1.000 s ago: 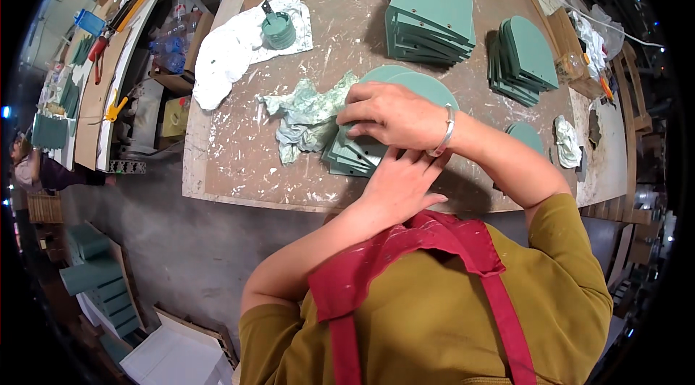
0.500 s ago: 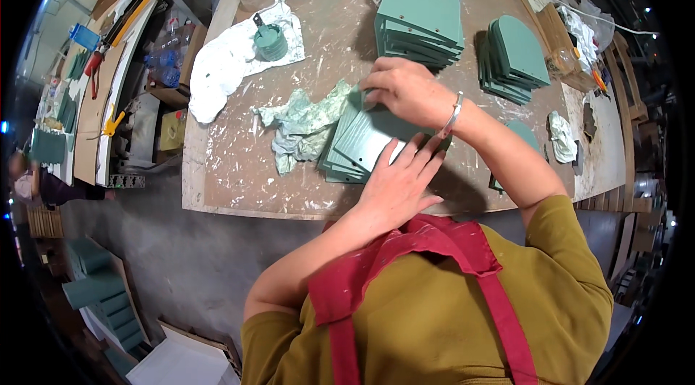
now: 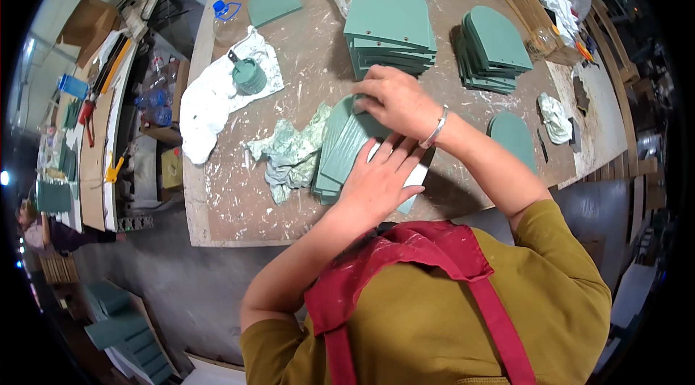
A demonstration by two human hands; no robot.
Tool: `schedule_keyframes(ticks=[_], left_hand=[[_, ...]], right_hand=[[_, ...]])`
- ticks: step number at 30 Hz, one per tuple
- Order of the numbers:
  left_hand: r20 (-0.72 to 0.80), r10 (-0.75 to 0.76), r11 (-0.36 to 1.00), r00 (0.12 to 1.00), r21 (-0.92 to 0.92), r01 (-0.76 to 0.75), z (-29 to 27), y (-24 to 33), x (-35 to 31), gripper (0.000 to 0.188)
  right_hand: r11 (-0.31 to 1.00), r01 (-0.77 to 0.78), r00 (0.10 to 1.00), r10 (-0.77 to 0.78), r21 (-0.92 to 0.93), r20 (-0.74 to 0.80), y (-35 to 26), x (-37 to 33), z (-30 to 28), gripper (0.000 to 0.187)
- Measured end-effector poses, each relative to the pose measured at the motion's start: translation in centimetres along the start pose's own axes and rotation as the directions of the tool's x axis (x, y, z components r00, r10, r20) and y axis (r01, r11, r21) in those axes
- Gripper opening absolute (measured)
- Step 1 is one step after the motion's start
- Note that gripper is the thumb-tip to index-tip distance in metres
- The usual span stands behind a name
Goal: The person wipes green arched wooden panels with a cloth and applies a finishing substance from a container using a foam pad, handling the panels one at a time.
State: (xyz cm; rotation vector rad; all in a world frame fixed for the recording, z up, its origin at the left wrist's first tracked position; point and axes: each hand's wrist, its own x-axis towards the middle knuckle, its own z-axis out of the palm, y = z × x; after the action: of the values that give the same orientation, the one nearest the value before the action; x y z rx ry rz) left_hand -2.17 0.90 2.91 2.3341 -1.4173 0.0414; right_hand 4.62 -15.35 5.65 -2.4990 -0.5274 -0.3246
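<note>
Left hand [image 3: 380, 178]: palm down, fingers spread and apart, laid flat on the low stack of green panels [image 3: 337, 149]; nothing clamped. Right hand [image 3: 402, 104]: fingers curled and bunched, tips down on the top panel close by its rounded end; whether they pinch anything, cannot tell. Metal bangle [image 3: 436, 130] on that wrist.

Key relation: the low stack lies directly beneath both hands, long axis running away from the body, slightly slanted. Straight end nearer the left hand, rounded end nearer the right. Left fingertips sit just below the heel of the right hand; contact between them unclear.

Panels thin, stiff, arch-shaped. Top face streaky with a slight sheen, edges fanned out of line. Just left of the stack, a crumpled cloth [image 3: 288, 153], pale and green-stained, deeply creased. Ahead of the right hand, a taller stack [image 3: 387, 15], smooth, matte, small holes along its straight edge. Farther left, a squat green-coated cup [image 3: 249, 77] on soft white fabric [image 3: 210, 113]. Surface [image 3: 311, 52] brown, scuffed, flecked with white.
</note>
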Motion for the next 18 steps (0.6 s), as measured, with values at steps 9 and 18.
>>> schedule_keyframes(ticks=[9, 18], left_hand=[[0.118, 0.012, 1.0, 0.993, -0.008, -0.011, 0.4, -0.4, 0.1, 0.06], [0.022, 0.175, 0.985, 0.984, -0.008, -0.175, -0.2, -3.1, 1.4, 0.058]], right_hand=[[0.995, -0.086, 0.992, 0.081, -0.044, -0.095, -2.8, -1.0, 0.8, 0.014], [0.916, -0.377, 0.903, 0.331, -0.138, -0.274, -1.2, -1.5, -1.2, 0.019]])
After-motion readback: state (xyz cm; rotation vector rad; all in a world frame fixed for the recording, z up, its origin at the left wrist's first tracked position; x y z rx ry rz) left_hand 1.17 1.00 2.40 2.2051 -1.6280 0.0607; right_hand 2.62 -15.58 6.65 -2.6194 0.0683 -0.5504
